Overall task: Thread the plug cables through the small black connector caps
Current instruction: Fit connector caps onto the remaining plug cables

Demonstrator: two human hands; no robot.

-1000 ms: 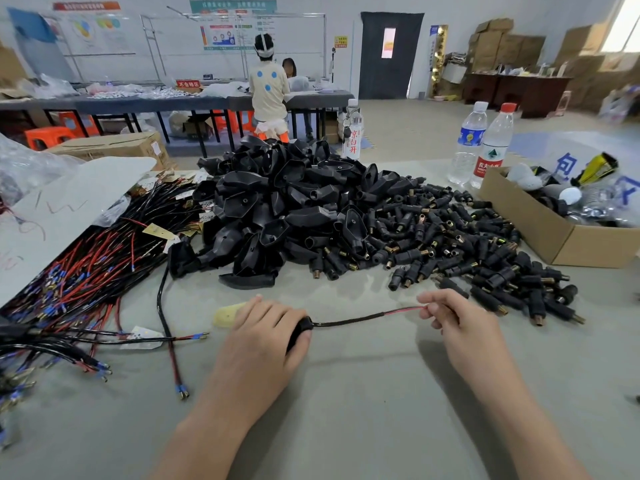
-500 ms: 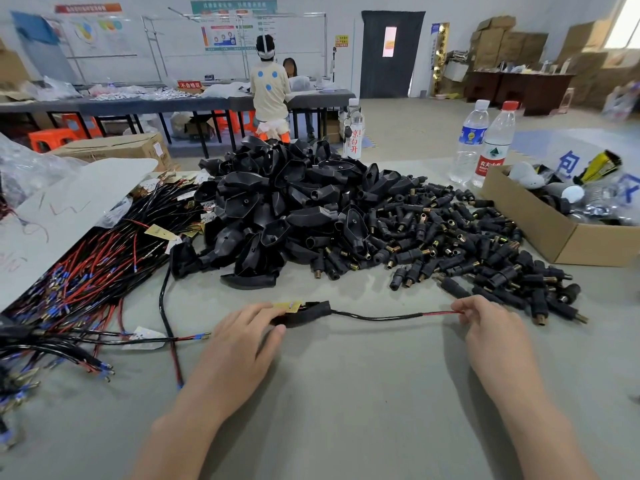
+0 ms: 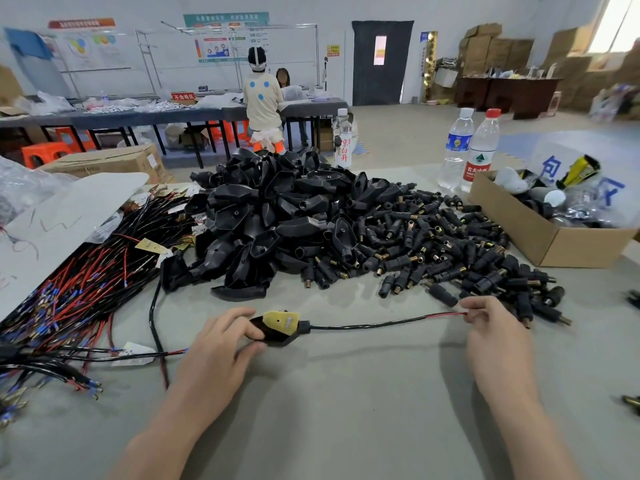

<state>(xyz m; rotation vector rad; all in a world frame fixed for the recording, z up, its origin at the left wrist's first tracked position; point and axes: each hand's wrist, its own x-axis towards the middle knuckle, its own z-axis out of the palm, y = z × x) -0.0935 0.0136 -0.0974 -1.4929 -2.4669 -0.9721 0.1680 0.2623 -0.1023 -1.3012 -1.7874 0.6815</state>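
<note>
While the left hand (image 3: pixel 221 344) grips the plug (image 3: pixel 277 327) flat on the table (image 3: pixel 346 410), the right hand (image 3: pixel 491 334) pinches the cable (image 3: pixel 381 323) at its red end, stretched between both hands. Connector caps (image 3: pixel 433 237) piled just behind.

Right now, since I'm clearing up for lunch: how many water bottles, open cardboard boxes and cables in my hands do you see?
Water bottles: 3
Open cardboard box: 1
Cable, held between left hand and right hand: 1
Total: 5
</note>
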